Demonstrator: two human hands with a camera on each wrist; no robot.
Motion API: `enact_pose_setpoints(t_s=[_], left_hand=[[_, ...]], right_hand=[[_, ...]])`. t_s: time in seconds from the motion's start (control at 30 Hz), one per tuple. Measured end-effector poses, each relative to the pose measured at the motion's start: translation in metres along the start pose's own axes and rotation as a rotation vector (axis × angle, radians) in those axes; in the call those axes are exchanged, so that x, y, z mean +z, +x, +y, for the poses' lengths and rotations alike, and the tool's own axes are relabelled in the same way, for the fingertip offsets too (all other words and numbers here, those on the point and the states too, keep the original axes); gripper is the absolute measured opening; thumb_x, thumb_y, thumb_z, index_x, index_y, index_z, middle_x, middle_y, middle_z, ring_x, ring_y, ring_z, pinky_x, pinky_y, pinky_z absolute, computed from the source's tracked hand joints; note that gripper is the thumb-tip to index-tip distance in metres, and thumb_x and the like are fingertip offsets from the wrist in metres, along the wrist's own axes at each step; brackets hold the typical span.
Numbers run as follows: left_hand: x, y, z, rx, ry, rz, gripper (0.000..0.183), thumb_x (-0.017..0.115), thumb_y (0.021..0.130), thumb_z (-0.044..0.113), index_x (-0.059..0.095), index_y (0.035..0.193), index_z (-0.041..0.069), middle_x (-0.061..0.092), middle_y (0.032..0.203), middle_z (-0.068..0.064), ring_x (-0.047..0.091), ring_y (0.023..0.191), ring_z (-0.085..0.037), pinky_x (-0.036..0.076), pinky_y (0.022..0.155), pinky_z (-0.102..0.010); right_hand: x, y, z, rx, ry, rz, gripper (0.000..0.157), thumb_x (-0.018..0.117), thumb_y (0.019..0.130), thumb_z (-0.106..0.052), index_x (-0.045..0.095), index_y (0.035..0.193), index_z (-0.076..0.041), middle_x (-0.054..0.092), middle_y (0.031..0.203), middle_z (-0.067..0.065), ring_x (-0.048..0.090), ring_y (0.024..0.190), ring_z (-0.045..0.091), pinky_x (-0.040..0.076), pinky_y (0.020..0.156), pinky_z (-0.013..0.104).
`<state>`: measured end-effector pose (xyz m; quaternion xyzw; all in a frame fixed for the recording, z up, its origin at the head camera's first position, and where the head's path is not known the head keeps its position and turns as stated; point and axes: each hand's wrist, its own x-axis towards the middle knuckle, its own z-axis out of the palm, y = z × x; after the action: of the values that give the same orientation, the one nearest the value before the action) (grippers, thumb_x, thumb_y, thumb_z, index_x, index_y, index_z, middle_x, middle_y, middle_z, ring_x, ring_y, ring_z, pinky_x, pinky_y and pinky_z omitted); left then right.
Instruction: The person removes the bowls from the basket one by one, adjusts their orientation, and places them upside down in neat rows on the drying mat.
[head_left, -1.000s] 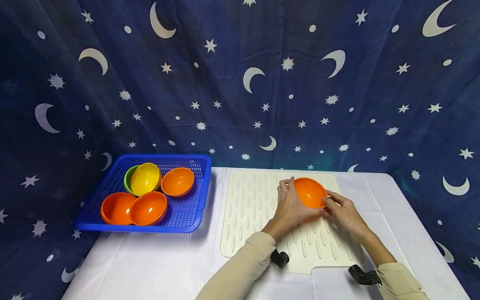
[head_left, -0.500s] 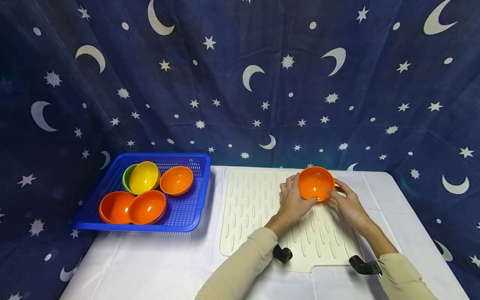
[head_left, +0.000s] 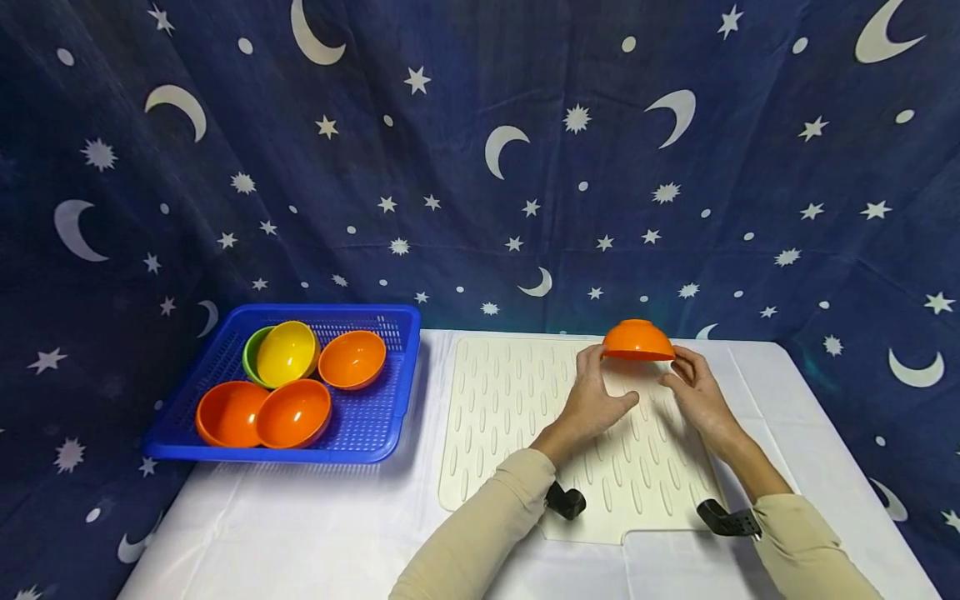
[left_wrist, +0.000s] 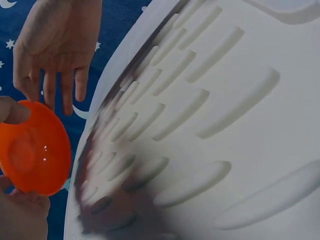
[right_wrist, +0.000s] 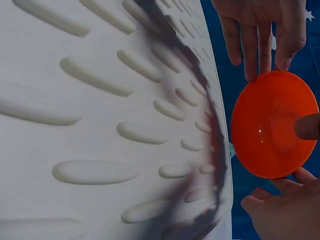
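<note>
An orange bowl (head_left: pixel 637 341) is upside down above the far right part of the white ribbed mat, held up between two hands. My left hand (head_left: pixel 592 408) holds its left rim with the fingers, the thumb spread apart below. My right hand (head_left: pixel 699 400) holds the right rim, with its thumb also below. In the left wrist view, the bowl's glossy inside (left_wrist: pixel 42 150) faces the camera and the right hand's fingers reach the rim. The right wrist view shows the bowl (right_wrist: pixel 270 112) with a thumb in front of it.
At the left stands a blue basket (head_left: pixel 375 446) with several bowls: a yellow bowl (head_left: pixel 288 354) over a green bowl (head_left: pixel 253 358), and orange bowls (head_left: pixel 352 360). The white mat (head_left: pixel 487 433) lies on a white-covered table (head_left: pixel 322 533). A dark star-and-moon cloth (head_left: pixel 450 150) hangs behind.
The orange bowl has been raised away from me and turned over, from its inside facing me to upside down. Both thumbs have come off its near rim. The basket's bowls stayed put.
</note>
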<state>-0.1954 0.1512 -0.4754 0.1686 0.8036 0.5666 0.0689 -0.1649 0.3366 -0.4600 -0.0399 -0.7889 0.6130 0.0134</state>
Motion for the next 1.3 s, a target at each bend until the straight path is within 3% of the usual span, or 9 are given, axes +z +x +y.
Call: enact_pose_setpoints(t_s=[0.1, 0.27, 0.47, 0.57, 0.73, 0.97, 1.3], left_hand=[[0.001, 0.0, -0.002, 0.011, 0.022, -0.034, 0.078, 0.077, 0.088, 0.021, 0.034, 0.153, 0.014, 0.027, 0.158, 0.007, 0.039, 0.142, -0.02, 0.036, 0.112, -0.038], [0.002, 0.001, -0.007, 0.011, 0.079, -0.112, 0.079, 0.075, 0.089, 0.023, 0.035, 0.156, 0.009, 0.027, 0.164, 0.0, 0.028, 0.148, -0.015, 0.026, 0.117, -0.036], [0.006, -0.003, -0.012, -0.066, 0.19, -0.127, 0.079, 0.075, 0.088, 0.034, 0.041, 0.157, 0.017, 0.041, 0.155, 0.003, 0.036, 0.132, -0.015, 0.034, 0.105, -0.036], [0.007, -0.008, -0.014, -0.087, 0.281, -0.146, 0.072, 0.072, 0.088, 0.04, 0.048, 0.153, 0.018, 0.038, 0.158, 0.007, 0.036, 0.118, -0.014, 0.03, 0.093, -0.037], [0.008, -0.013, -0.015, -0.084, 0.388, -0.202, 0.066, 0.067, 0.088, 0.042, 0.055, 0.148, 0.019, 0.028, 0.163, 0.006, 0.036, 0.104, -0.013, 0.026, 0.085, -0.036], [0.01, -0.012, -0.013, -0.075, 0.455, -0.227, 0.058, 0.068, 0.088, 0.043, 0.063, 0.14, 0.018, 0.025, 0.165, 0.005, 0.037, 0.112, -0.014, 0.025, 0.085, -0.038], [0.005, -0.01, -0.012, -0.031, 0.496, -0.265, 0.047, 0.065, 0.089, 0.042, 0.07, 0.129, 0.018, 0.027, 0.164, 0.001, 0.039, 0.122, -0.012, 0.026, 0.087, -0.04]], right_hand=[[-0.001, 0.001, 0.003, 0.019, 0.026, -0.004, 0.07, 0.048, 0.1, 0.004, 0.003, 0.153, 0.007, 0.011, 0.164, 0.028, 0.006, 0.151, 0.04, 0.016, 0.121, 0.041], [-0.004, 0.002, 0.014, 0.044, -0.028, -0.032, 0.08, 0.051, 0.095, 0.005, -0.005, 0.152, 0.006, 0.004, 0.165, 0.028, 0.001, 0.151, 0.041, 0.008, 0.12, 0.052], [-0.007, -0.001, 0.023, 0.069, -0.173, -0.07, 0.087, 0.055, 0.092, -0.003, -0.005, 0.154, 0.013, -0.012, 0.162, 0.033, -0.005, 0.149, 0.048, 0.006, 0.119, 0.055], [-0.006, -0.005, 0.026, 0.078, -0.32, -0.066, 0.086, 0.057, 0.091, -0.012, 0.005, 0.153, 0.017, -0.006, 0.158, 0.037, -0.001, 0.147, 0.054, 0.011, 0.116, 0.064], [-0.005, -0.011, 0.032, 0.09, -0.48, -0.069, 0.085, 0.059, 0.092, -0.023, 0.015, 0.153, 0.017, 0.014, 0.149, 0.038, 0.014, 0.132, 0.053, 0.022, 0.102, 0.072], [-0.008, -0.01, 0.036, 0.003, -0.484, -0.07, 0.08, 0.059, 0.098, -0.021, 0.015, 0.153, 0.016, 0.023, 0.151, 0.042, 0.016, 0.135, 0.056, 0.019, 0.104, 0.072], [-0.011, -0.012, 0.033, -0.044, -0.487, -0.09, 0.076, 0.061, 0.097, -0.017, 0.018, 0.152, 0.016, 0.027, 0.148, 0.043, 0.017, 0.135, 0.057, 0.017, 0.105, 0.071]])
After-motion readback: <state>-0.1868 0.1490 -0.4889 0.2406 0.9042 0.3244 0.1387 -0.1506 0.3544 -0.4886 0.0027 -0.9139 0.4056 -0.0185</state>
